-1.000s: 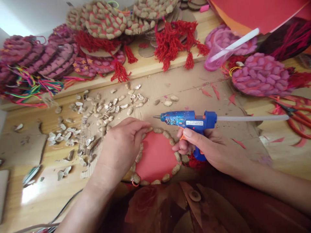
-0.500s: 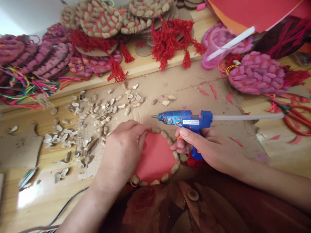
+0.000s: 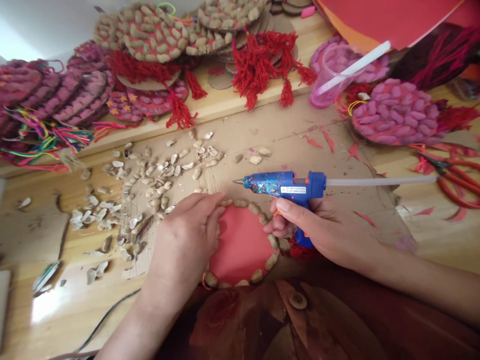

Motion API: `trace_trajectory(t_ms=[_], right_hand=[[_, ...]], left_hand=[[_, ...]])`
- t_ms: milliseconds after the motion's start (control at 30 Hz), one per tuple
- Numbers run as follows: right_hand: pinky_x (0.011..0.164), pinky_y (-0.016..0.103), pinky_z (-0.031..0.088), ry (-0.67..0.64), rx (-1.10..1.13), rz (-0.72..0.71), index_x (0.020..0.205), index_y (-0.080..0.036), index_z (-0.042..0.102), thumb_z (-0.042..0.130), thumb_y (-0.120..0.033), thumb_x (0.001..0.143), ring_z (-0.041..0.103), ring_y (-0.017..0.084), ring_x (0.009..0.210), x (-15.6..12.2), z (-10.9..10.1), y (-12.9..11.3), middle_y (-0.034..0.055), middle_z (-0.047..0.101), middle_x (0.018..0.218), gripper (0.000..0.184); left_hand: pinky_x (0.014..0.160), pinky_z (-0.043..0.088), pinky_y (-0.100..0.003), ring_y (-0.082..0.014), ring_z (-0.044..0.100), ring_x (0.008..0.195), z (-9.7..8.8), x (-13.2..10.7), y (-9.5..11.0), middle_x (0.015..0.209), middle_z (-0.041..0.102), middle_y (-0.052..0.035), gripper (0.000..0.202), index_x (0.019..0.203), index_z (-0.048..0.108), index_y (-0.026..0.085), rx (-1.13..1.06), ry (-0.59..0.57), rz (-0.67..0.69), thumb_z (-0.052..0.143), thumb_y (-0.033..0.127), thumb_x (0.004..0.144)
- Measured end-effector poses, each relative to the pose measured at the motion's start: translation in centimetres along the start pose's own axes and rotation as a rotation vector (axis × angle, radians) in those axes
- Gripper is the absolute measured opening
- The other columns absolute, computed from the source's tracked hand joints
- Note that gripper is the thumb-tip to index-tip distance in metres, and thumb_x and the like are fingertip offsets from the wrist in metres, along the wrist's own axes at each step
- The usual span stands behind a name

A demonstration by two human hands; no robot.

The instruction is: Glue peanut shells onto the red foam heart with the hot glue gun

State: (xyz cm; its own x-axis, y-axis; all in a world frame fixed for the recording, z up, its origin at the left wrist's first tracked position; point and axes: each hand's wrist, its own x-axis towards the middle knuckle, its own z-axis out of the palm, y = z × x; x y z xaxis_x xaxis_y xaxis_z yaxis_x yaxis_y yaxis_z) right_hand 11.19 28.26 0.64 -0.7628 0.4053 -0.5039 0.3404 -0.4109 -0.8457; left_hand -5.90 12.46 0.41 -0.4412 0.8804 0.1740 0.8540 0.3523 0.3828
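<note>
My right hand (image 3: 311, 217) is wrapped round the handle of a blue hot glue gun (image 3: 268, 183). Its nozzle points left, above the far edge of the red disc (image 3: 242, 240), and a long glue stick (image 3: 378, 181) sticks out behind. Peanut shells (image 3: 272, 261) line the disc's rim. Over the disc's left rim, my left hand (image 3: 191, 227) is closed, fingers curled together, covering that stretch of shells. Fingertips of my right hand come close to or touch the right rim; I cannot tell which. Red yarn (image 3: 300, 251) shows beside the disc.
Loose peanut shells (image 3: 161, 170) lie scattered on the cardboard sheet (image 3: 240, 125). Finished peanut discs (image 3: 153, 32) with red tassels (image 3: 258, 65) stand behind. Right are a pink cup (image 3: 330, 82), a purple peanut disc (image 3: 397, 112) and orange-handled scissors (image 3: 457, 182). A cable (image 3: 105, 317) runs lower left.
My left hand has slid a little left and down along the rim, uncovering a shell at the top. The glue gun stays almost in place.
</note>
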Motion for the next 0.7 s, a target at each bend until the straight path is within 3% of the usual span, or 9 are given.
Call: trace_trajectory(t_ms=[133,333,700], right_hand=[[0.069,0.024,0.060,-0.001,-0.015,-0.005,0.083,-0.020,0.063,0.072,-0.060,0.084,0.072,0.016,0.077,0.00,0.04,-0.04,-0.0010,0.065,0.072,0.041],[0.069,0.022,0.058,-0.011,-0.027,-0.003,0.084,-0.020,0.063,0.069,-0.058,0.087,0.070,0.014,0.077,0.08,0.01,-0.18,-0.0012,0.065,0.073,0.039],[0.070,0.025,0.058,-0.003,-0.020,-0.024,0.088,-0.021,0.063,0.068,-0.060,0.088,0.071,0.016,0.080,0.04,0.05,0.44,-0.0006,0.066,0.077,0.040]], left_hand=[[0.087,0.055,-0.025,-0.0152,0.071,0.091,-0.10,0.31,-0.19,0.101,0.076,-0.0015,0.018,0.106,0.076,0.020,-0.052,-0.004,-0.048,0.062,0.019,0.095],[0.083,0.057,-0.026,-0.0164,0.071,0.087,0.17,0.29,-0.26,0.096,0.076,-0.0015,0.015,0.099,0.077,0.021,-0.051,-0.026,-0.093,0.064,0.020,0.093],[0.075,0.054,-0.029,-0.0167,0.069,0.079,0.39,0.49,0.41,0.091,0.073,-0.0024,0.008,0.089,0.074,0.019,-0.032,0.007,-0.070,0.066,0.017,0.090]])
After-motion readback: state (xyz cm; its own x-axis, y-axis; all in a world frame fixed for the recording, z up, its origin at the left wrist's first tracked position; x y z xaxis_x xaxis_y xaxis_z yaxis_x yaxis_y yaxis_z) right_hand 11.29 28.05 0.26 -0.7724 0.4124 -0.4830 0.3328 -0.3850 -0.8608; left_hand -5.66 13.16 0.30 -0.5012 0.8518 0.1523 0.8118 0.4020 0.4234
